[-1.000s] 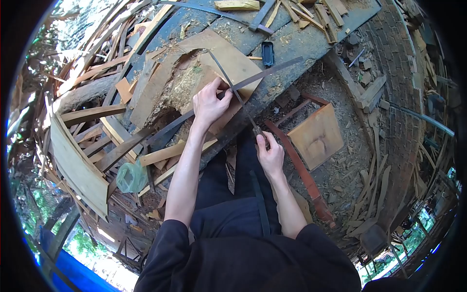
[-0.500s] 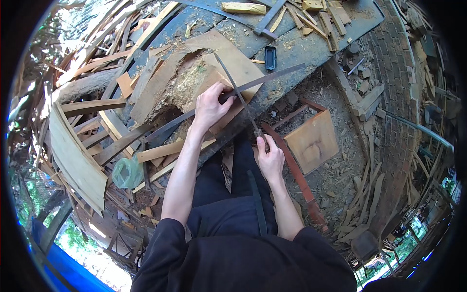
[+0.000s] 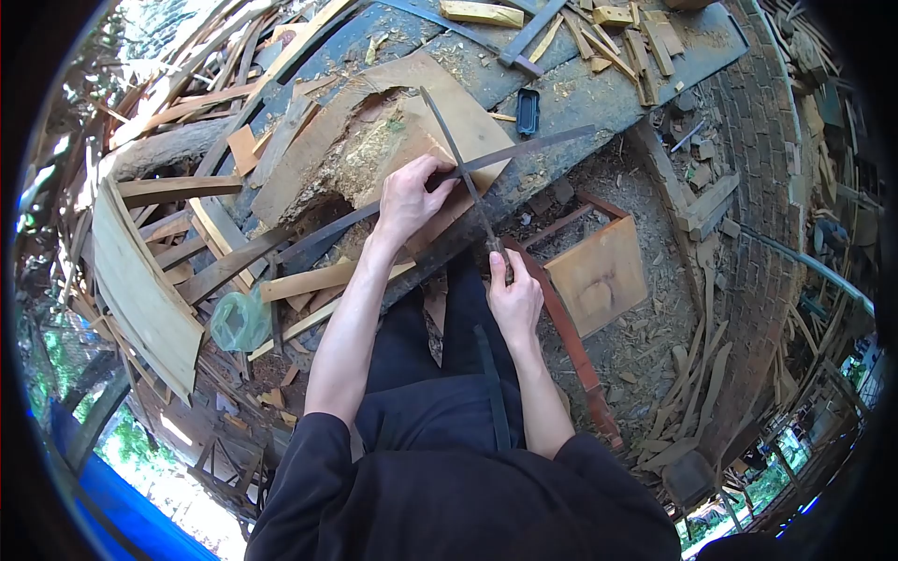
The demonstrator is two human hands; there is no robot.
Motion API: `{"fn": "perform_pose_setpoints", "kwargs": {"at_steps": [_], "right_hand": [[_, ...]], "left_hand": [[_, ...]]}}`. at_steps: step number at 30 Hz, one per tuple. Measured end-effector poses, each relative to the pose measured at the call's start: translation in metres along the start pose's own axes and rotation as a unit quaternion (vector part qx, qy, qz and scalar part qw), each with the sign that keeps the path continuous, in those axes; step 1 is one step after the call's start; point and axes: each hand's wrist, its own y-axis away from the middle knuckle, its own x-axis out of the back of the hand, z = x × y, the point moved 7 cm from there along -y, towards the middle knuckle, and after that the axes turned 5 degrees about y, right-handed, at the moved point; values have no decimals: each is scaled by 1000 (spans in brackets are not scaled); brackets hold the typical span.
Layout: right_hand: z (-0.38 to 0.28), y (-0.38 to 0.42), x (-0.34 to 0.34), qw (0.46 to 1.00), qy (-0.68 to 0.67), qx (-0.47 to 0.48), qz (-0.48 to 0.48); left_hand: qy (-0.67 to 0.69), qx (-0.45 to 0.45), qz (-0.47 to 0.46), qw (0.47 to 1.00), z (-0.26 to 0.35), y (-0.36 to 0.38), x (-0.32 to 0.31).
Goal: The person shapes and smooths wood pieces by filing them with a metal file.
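My left hand [image 3: 407, 198] is closed on a long, thin, dark metal strip [image 3: 552, 140] like a saw blade, thumb and fingers pinching it near its middle. The strip runs slantwise over the bench edge. In my right hand [image 3: 515, 301] is the handle of a slim tapered file [image 3: 444, 126], its narrow end pointing away from me. The file crosses the strip just right of my left fingers; whether the two touch is hard to tell. Beneath lies a pale wooden board [image 3: 482, 122] beside a hollowed, rough slab of wood [image 3: 360, 154].
Wood offcuts [image 3: 645, 61] and a small dark tray [image 3: 528, 111] lie on the dusty bench [image 3: 599, 117]. A wooden panel [image 3: 599, 276] with a reddish frame stands low to the right. Planks [image 3: 145, 290] and a greenish plastic bag [image 3: 240, 321] are at left.
The file has slid a little forward, away from me, across the strip. My left hand keeps its hold on the strip. The view has shifted slightly.
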Motion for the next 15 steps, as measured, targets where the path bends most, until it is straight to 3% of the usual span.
{"fn": "perform_pose_setpoints", "kwargs": {"at_steps": [9, 12, 15], "right_hand": [[-11, -8, -5, 1000, 0, 8, 22], [-3, -10, -12, 997, -70, -12, -9], [-4, -7, -7, 989, -124, 42, 65]], "left_hand": [[-20, -18, 7, 1000, 1, 1, 0], [-16, -20, 10, 1000, 1, 2, 0], [-29, -14, 5, 999, 0, 2, 1]]}}
